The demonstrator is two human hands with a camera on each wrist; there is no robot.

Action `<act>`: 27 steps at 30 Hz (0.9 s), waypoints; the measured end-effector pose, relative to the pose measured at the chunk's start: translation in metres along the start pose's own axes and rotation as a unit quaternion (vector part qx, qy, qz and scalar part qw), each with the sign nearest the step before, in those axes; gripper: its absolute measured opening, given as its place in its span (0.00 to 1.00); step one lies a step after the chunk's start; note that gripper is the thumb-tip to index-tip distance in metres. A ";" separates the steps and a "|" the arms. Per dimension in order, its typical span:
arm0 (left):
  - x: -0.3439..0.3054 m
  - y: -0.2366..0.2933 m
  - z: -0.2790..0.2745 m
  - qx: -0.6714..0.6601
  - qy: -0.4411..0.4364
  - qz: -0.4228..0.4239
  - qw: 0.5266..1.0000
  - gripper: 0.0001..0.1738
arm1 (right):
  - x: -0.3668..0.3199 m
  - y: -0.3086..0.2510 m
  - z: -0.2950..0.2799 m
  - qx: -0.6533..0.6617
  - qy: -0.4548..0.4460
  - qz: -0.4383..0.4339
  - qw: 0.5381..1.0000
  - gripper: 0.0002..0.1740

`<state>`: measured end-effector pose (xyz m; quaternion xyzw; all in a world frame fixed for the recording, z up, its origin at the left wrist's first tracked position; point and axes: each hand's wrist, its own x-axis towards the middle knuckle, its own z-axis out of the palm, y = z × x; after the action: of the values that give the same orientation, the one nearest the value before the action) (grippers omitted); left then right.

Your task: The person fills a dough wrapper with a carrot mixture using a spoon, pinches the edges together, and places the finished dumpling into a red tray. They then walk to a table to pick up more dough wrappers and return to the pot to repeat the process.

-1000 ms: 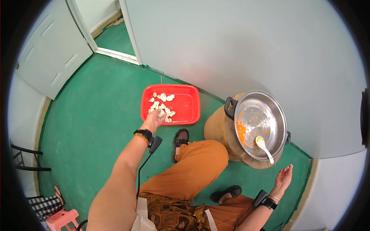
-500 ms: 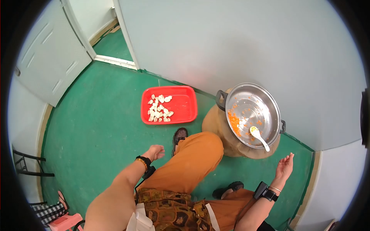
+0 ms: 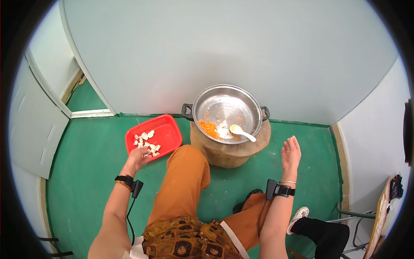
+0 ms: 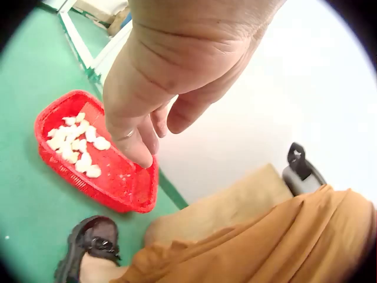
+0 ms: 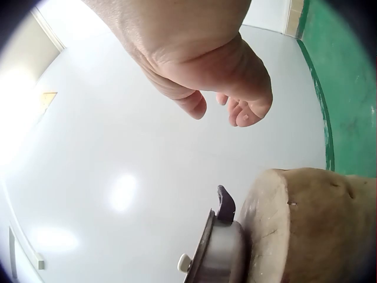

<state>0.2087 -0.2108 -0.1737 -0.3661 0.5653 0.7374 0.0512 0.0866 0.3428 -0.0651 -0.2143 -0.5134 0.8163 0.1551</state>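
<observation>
While the left hand hovers by the tray, fingers loosely bent, pinching nothing | right hand raised beside the stump, empty, fingers slightly curved | dumplings in tray | pot on stump, spoon and orange bits inside

Both arms reach forward, well apart. The left arm leads to a lowered left hand, its fingers loosely bent and holding nothing, the thumb apart from them. The right arm ends in an empty right hand, palm showing, fingers relaxed and slightly curved.
</observation>
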 end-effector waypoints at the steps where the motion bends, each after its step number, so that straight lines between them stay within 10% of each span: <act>1: -0.007 0.016 0.007 -0.023 -0.018 0.030 0.999 0.14 | -0.003 -0.005 0.001 0.006 -0.003 0.010 1.000 0.17; 15: -0.184 0.140 0.138 0.083 -0.209 0.241 0.944 0.14 | 0.004 0.005 0.014 -0.046 -0.051 0.006 0.998 0.16; 27: -0.134 0.076 0.134 0.208 -0.257 0.111 0.937 0.15 | 0.002 0.015 0.037 0.018 -0.039 -0.043 0.998 0.22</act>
<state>0.2043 -0.0759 -0.0210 -0.0807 0.7103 0.6736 0.1876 0.0652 0.3092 -0.0652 -0.1571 -0.5134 0.8256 0.1737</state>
